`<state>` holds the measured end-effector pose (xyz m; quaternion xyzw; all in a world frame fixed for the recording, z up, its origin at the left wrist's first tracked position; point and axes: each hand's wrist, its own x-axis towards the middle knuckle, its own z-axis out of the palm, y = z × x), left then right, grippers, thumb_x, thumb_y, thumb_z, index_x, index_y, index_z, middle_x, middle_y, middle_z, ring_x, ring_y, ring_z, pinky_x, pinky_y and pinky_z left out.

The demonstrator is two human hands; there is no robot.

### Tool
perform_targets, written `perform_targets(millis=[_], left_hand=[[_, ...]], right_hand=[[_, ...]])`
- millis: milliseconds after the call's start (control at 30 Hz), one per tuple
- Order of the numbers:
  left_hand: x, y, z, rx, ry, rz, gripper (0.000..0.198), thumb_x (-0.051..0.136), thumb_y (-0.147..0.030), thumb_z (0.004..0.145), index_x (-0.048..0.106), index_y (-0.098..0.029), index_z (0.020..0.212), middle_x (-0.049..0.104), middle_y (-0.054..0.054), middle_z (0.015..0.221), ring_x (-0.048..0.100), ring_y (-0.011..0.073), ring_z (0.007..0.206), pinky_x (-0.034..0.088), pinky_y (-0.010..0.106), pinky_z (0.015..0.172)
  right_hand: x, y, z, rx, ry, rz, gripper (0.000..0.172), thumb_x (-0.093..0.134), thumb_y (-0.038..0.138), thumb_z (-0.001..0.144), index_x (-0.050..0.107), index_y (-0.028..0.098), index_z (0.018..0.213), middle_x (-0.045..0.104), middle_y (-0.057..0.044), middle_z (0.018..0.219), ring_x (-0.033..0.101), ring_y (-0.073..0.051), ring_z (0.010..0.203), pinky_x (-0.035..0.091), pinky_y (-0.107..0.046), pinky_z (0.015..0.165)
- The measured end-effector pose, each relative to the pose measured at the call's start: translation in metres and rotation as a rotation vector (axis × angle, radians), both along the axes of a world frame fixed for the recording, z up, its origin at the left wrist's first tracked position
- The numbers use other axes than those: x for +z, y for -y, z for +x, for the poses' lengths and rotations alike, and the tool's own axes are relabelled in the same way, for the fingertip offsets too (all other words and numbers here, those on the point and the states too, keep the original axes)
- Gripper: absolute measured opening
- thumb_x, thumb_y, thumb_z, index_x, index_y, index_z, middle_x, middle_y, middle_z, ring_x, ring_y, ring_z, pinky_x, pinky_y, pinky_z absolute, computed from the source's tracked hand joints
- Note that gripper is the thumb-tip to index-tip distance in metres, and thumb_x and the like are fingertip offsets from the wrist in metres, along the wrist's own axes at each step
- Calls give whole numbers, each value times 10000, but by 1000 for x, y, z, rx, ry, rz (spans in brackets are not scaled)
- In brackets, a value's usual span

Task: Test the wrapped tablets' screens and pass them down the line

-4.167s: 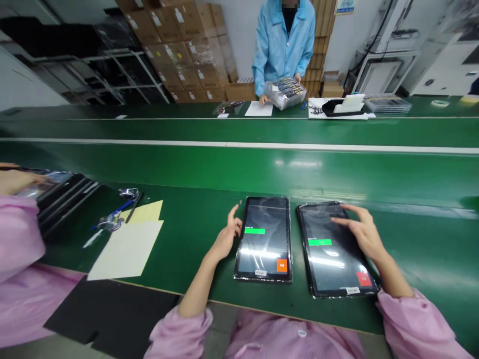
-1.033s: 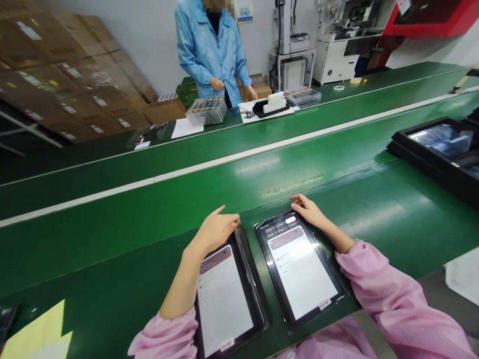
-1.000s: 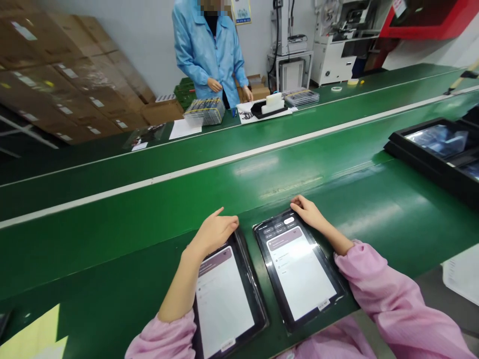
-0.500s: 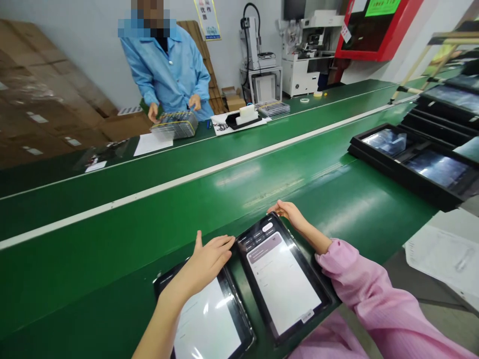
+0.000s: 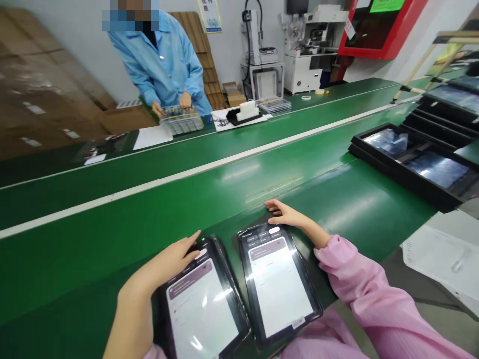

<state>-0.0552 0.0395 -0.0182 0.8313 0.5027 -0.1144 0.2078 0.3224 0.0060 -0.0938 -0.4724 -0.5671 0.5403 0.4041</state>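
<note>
Head view: on the conveyor belt (image 5: 112, 234), two tablets lie side by side at its near edge, left tablet (image 5: 202, 304) under the flat, empty left hand (image 5: 164, 262), right tablet (image 5: 279, 284) touched at its far end by the loosely open right hand (image 5: 286, 215); a nudge could slide either off.

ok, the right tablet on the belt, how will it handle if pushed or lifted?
Probably stiff: the right tablet is a thin flat slab lying flush on the belt. Likely slides rather than tips on that glossy surface. Shiny glass face: possibly slippery, fragile.
</note>
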Motion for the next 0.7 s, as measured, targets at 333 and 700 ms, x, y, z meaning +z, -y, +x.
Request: perform_targets(millis=[333, 700], left_hand=[[22, 0, 1, 69, 132, -159, 364, 519, -466, 797, 654, -223, 1032, 730, 69, 1107, 675, 253, 1006, 539, 361, 899], [17, 3, 5, 67, 124, -89, 403, 461, -461, 854, 685, -197, 1061, 729, 92, 1138, 691, 252, 997, 536, 319, 860]], right_hand=[[2, -2, 21, 115, 79, -9, 802, 851, 469, 632, 522, 241, 1327, 576, -86, 1156, 579, -246, 1068, 479, -428, 981], [19, -3, 45, 224, 107, -313, 549, 793, 688, 657, 685, 164, 781, 640, -36, 634, 598, -152, 568, 498, -267, 553]])
